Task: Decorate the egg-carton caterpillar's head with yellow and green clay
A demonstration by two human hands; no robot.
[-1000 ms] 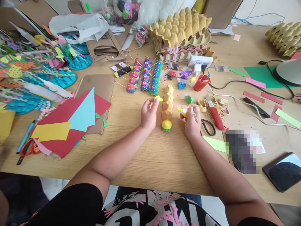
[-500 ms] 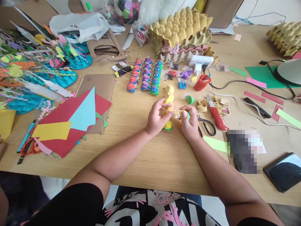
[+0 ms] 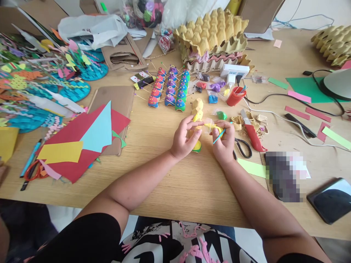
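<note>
A strip of egg-carton cups [image 3: 197,103] stands in front of me, partly coated in yellow clay, its near end [image 3: 196,147] green and yellow. My left hand [image 3: 185,138] is curled over the middle of the strip and hides part of it. Its fingertips meet one end of a lump of yellow clay [image 3: 208,126] in clear plastic film. My right hand [image 3: 224,144] grips the other end of that clay, with a thin blue stick [image 3: 219,136] held slantwise under its thumb. Black-handled scissors [image 3: 243,148] lie beside my right hand.
Rows of painted carton caterpillars [image 3: 170,87] stand farther back, near bagged coloured clay [image 3: 216,86] and a red cup [image 3: 236,96]. A red-handled knife [image 3: 253,135] lies right among carton scraps. Coloured paper [image 3: 95,131] covers the left; egg trays [image 3: 211,33] are stacked behind.
The yellow clay and its film now stretch between my hands. My right hand has shifted slightly right, and the blue stick has turned from near upright to slanted. My left thumb has drawn back.
</note>
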